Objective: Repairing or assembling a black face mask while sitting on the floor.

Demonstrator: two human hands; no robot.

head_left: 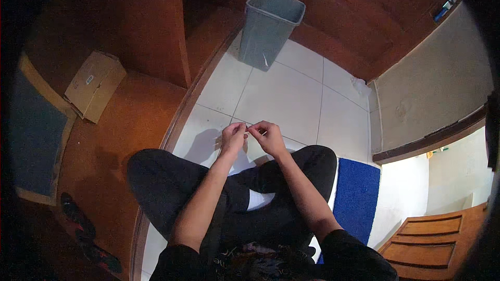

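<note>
My left hand (234, 136) and my right hand (267, 136) meet over the tiled floor in front of my crossed legs. Both are closed, thumb against finger, with their fingertips almost touching. Something tiny and dark may sit between the fingertips, too small to make out. Below the hands are my dark trousers (166, 187) and a white sock (259, 200).
A grey waste bin (268, 34) stands ahead on the white tiles. To the left, a cardboard box (96, 86) and dark slippers (94, 250) lie on brown flooring. A blue mat (357, 195) is at my right, near a wooden door (427, 239).
</note>
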